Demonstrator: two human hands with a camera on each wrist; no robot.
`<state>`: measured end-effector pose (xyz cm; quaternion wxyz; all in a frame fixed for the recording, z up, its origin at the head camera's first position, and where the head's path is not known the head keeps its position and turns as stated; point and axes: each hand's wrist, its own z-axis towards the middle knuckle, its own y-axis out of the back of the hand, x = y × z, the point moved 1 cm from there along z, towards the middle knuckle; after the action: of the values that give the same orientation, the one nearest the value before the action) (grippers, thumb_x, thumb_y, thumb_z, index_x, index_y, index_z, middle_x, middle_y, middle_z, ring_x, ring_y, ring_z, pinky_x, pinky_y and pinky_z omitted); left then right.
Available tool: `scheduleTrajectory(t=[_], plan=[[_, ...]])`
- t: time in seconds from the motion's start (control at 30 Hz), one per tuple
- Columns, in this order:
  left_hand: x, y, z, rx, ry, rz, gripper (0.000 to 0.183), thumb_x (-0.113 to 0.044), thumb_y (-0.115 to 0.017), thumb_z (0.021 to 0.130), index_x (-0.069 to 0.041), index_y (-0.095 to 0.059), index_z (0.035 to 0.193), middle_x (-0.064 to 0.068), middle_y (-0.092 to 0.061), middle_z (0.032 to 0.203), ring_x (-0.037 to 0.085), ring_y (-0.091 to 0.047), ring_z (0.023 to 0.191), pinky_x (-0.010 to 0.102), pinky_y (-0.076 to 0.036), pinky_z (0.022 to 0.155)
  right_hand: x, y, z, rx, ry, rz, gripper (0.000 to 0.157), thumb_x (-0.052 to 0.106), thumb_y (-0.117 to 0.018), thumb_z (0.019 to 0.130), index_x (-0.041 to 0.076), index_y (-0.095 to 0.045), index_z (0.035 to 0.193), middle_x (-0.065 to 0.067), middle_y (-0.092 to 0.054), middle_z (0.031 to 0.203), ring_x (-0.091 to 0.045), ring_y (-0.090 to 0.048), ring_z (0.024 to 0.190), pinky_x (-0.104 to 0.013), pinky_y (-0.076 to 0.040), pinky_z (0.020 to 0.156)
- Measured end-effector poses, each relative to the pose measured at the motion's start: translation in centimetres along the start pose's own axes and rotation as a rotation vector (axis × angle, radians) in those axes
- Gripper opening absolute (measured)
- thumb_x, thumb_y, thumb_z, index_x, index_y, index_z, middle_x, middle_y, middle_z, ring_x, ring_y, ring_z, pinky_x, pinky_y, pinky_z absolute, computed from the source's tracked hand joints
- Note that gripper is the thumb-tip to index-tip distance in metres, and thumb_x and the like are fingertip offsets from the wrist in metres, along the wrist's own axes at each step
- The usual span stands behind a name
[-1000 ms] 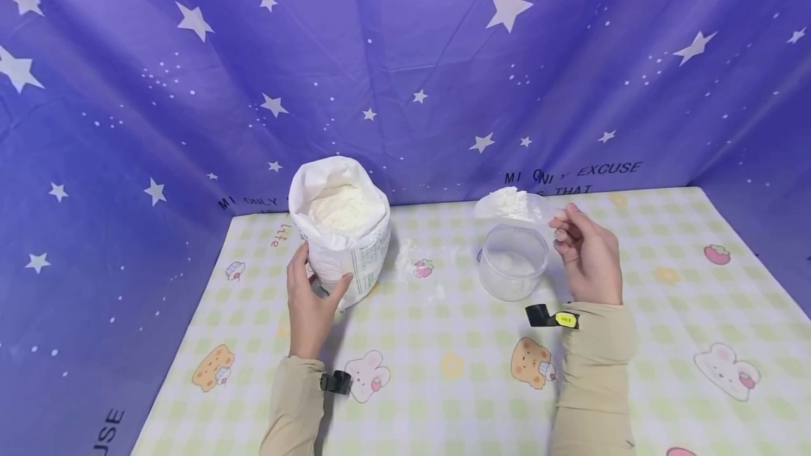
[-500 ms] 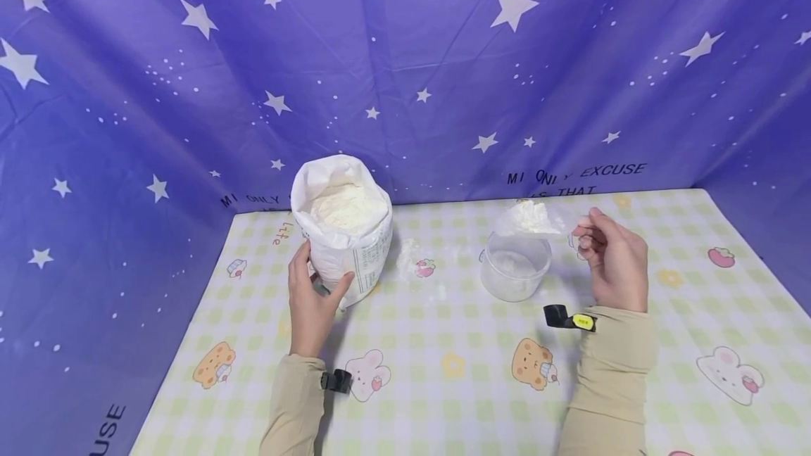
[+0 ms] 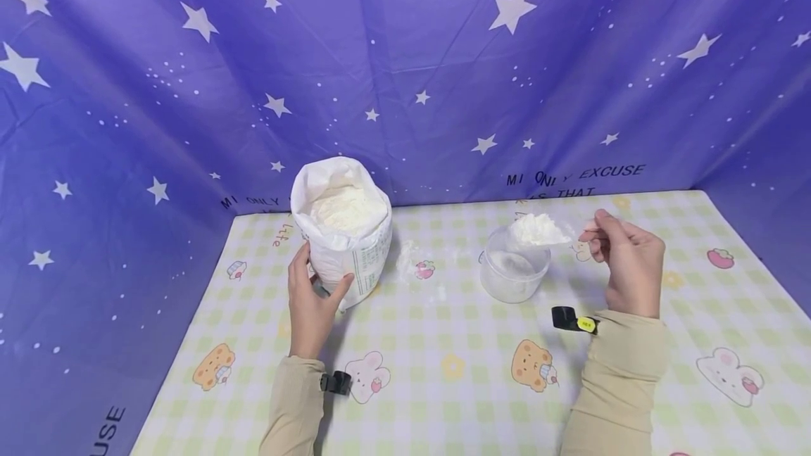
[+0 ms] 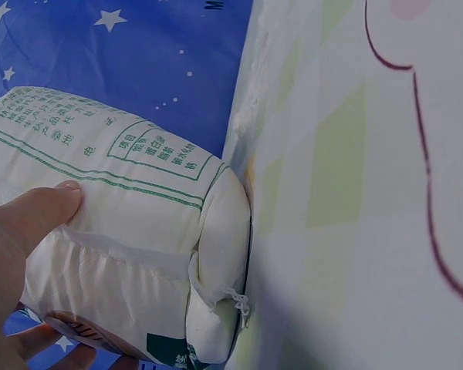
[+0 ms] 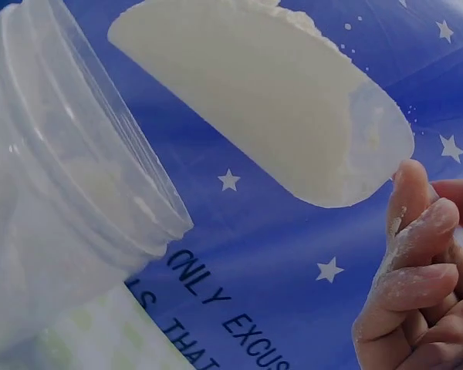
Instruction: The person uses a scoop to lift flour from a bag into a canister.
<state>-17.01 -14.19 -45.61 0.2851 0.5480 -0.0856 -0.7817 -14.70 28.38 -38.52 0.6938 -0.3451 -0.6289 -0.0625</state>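
Note:
An open white flour bag [image 3: 364, 269] with green print stands at the left of the table in the head view, full nearly to its rim. My left hand [image 3: 313, 305] holds its lower side, thumb [image 4: 42, 212] on the front and fingers wrapped round the far side. My right hand [image 3: 627, 259] pinches the handle end of a clear scoop [image 5: 374, 139]. A heap of white flour [image 3: 538, 229] fills the scoop, above the back right rim of a clear round plastic tub [image 3: 510, 280]. A thin layer of flour covers the tub's bottom. Flour dust coats my right fingers.
Spilled flour [image 3: 407, 257] marks the checked tablecloth [image 3: 437, 329] between bag and tub. A blue curtain [image 3: 405, 55] with white stars rises right behind the table's back edge. Black camera mounts [image 3: 337, 382] sit at both wrists.
My right hand has moved right and slightly toward me, bringing the loaded scoop from behind the tub to over its back right rim. My left hand and the bag stay put.

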Motion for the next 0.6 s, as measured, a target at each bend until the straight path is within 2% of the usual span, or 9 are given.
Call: scheduleTrajectory(t=[0.2, 0.37, 0.43, 0.6], plan=[[0.1, 0.0, 0.0, 0.007, 0.007, -0.001, 0.086, -0.021, -0.081, 0.084, -0.01, -0.032, 0.152, 0.012, -0.037, 0.151, 0.026, -0.039, 0.137, 0.044, -0.049, 0.108, 0.3, -0.4, -0.3, -0.061, 0.029, -0.114, 0.022, 0.016, -0.076, 0.088, -0.005, -0.075, 0.079, -0.005, -0.069, 0.061, -0.011, -0.054, 0.047, -0.016, -0.04, 0.04], [0.1, 0.0, 0.0, 0.008, 0.009, -0.002, 0.086, -0.021, -0.081, 0.084, -0.011, -0.031, 0.152, 0.012, -0.036, 0.151, 0.026, -0.039, 0.137, 0.043, -0.049, 0.109, 0.5, -1.0, -0.6, -0.089, 0.088, -0.238, 0.019, 0.016, -0.076, 0.088, 0.0, -0.076, 0.077, -0.001, -0.07, 0.062, -0.01, -0.057, 0.047, -0.015, -0.045, 0.041], [0.1, 0.0, 0.0, 0.008, 0.011, -0.001, 0.086, -0.021, -0.081, 0.083, -0.011, -0.031, 0.152, 0.011, -0.037, 0.151, 0.025, -0.039, 0.137, 0.043, -0.049, 0.109, 0.5, -1.2, -0.7, -0.086, 0.134, -0.33, 0.019, 0.016, -0.074, 0.09, 0.001, -0.077, 0.078, 0.002, -0.07, 0.062, -0.009, -0.058, 0.048, -0.014, -0.046, 0.042], [0.0, 0.0, 0.0, 0.009, 0.009, -0.001, 0.086, -0.021, -0.081, 0.083, -0.011, -0.031, 0.152, 0.013, -0.036, 0.151, 0.027, -0.039, 0.138, 0.044, -0.049, 0.108, 0.9, -1.8, -1.3, -0.079, 0.261, -0.594, 0.027, 0.019, -0.068, 0.094, -0.006, -0.076, 0.089, 0.015, -0.067, 0.062, -0.004, -0.059, 0.052, -0.013, -0.052, 0.048]])
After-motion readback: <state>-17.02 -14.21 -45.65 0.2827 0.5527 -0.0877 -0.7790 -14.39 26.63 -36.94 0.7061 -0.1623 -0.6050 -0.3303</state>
